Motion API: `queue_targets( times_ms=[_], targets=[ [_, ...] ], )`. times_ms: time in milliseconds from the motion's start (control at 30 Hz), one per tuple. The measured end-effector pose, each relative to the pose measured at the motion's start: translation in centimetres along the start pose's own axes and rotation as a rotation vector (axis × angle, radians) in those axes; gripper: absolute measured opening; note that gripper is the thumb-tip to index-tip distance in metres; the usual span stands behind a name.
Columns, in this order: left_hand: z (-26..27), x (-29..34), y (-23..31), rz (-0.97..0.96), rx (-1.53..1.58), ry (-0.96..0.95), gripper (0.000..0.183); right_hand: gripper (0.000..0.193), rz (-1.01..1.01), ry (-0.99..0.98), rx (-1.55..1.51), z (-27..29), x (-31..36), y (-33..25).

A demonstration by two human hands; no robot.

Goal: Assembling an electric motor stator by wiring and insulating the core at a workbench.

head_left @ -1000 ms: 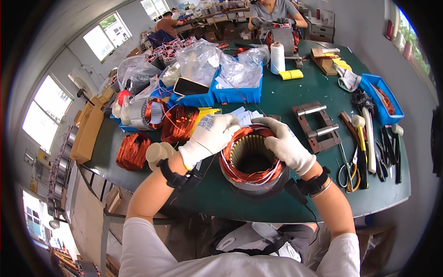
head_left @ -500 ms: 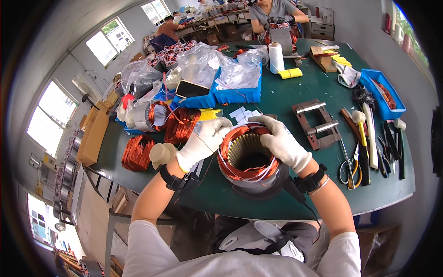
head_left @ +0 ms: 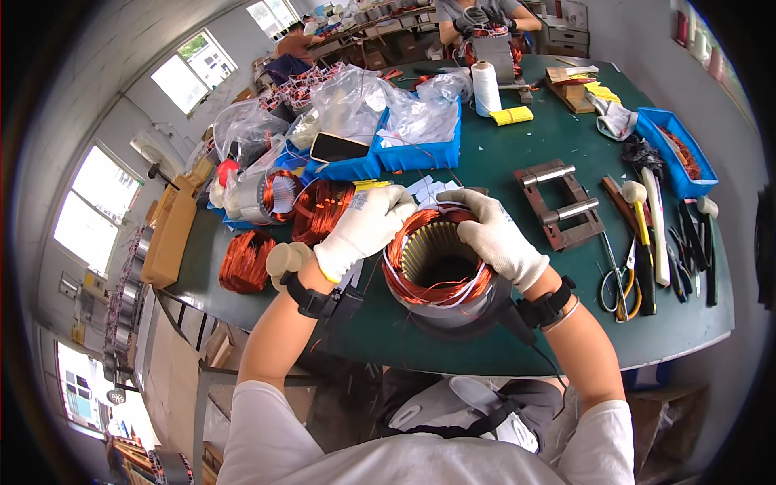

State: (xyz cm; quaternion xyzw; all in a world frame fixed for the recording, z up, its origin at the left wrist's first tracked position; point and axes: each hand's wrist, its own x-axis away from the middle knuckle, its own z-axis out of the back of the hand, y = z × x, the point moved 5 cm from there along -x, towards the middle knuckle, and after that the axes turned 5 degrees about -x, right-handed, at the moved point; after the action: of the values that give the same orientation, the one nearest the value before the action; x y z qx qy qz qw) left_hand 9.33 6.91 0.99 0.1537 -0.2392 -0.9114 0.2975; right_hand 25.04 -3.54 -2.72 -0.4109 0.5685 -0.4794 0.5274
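A motor stator (head_left: 454,319) stands upright on the green table in front of me, its bore facing up. Orange-red copper windings (head_left: 416,287) ring its top, with white cord around them and yellowish slot liners inside. My left hand (head_left: 370,226), in a white glove, is at the far left of the winding ring with its fingers pinched together; what they hold is hidden. My right hand (head_left: 503,242), also gloved, grips the right side of the ring, fingers over the far rim and thumb toward the bore.
Left of the stator are copper coils (head_left: 246,263), a cream spool (head_left: 284,260) and another stator (head_left: 263,198). Behind stand blue bins (head_left: 420,156) and a white thread cone (head_left: 486,89). At right lie a metal frame (head_left: 558,202), scissors (head_left: 621,295) and mallets (head_left: 635,194). A co-worker (head_left: 485,16) sits opposite.
My left hand has moved slightly forward and right, closer to the winding ring. The right hand keeps its place on the rim. The whole view has shifted a little.
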Motion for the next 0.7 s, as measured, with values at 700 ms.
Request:
queue_targets(
  times_ms=[700],
  targets=[
    [0.7,-1.9,0.7,0.044,-0.034,-0.263,0.026,0.050,-0.040,0.012,-0.009,0.2,-0.3,0.2]
  ],
)
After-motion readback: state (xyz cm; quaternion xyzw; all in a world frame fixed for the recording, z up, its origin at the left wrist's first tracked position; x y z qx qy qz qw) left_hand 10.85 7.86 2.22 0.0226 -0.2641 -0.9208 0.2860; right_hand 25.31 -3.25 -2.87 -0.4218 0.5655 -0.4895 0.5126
